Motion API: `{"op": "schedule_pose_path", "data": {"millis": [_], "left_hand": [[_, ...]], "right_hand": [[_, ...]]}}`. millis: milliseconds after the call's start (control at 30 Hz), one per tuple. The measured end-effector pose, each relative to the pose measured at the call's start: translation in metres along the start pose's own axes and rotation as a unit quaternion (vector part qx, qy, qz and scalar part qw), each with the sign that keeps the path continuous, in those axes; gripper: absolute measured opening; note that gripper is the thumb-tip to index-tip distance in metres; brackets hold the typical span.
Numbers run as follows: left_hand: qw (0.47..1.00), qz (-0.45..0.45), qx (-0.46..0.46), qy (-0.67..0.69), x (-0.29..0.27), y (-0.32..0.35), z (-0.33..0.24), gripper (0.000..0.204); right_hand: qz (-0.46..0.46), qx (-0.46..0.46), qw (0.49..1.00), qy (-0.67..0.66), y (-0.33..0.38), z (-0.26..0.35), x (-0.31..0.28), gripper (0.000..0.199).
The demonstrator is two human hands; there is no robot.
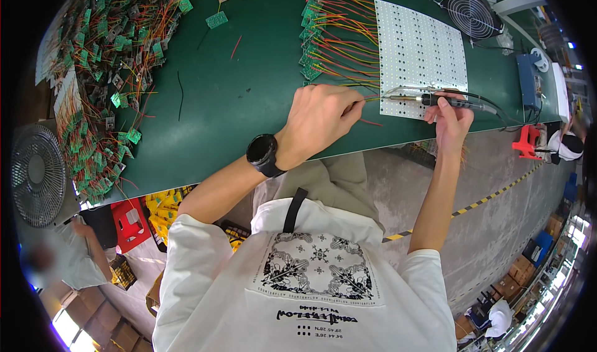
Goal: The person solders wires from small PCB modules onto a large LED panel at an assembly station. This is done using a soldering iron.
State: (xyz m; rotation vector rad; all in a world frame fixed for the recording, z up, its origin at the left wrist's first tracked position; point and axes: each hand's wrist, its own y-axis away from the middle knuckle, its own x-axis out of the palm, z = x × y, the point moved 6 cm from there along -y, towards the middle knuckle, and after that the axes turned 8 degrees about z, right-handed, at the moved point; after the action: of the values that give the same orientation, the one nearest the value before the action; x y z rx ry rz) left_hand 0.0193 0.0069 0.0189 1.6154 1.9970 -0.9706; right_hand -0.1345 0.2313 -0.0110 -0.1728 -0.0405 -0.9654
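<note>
My right hand (449, 117) grips a soldering iron (461, 103) whose metal tip reaches left over the lower edge of a white perforated-looking panel (423, 47). A thin metal tube runs alongside the iron. My left hand (320, 120), a black watch on its wrist, is closed in a pinch just left of the panel's lower left corner. Thin wire shows between its fingertips and the panel; the exact grip is partly hidden. Red and yellow wires (348, 30) link the panel's left side to a column of small green circuit boards (311, 38).
A large heap of wired green boards (102, 72) covers the left of the green table (211, 128). A black fan (471, 13) stands beyond the panel, with a blue box-shaped device (529, 81) at right. Loose wire bits lie about. Another person (78, 252) is at lower left.
</note>
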Motion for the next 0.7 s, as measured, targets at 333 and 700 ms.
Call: {"op": "schedule_pose_path", "data": {"millis": [333,700], "left_hand": [[0.999,0.018,0.007,-0.026,-0.004,-0.002,-0.009,0.009],[0.964,0.184,0.15,-0.118,-0.007,-0.012,-0.027,0.012]], "right_hand": [[-0.023,-0.005,0.999,-0.028,0.0,0.0,-0.006,0.019],[-0.047,-0.003,0.998,-0.045,0.001,-0.001,-0.006,0.018]]}}
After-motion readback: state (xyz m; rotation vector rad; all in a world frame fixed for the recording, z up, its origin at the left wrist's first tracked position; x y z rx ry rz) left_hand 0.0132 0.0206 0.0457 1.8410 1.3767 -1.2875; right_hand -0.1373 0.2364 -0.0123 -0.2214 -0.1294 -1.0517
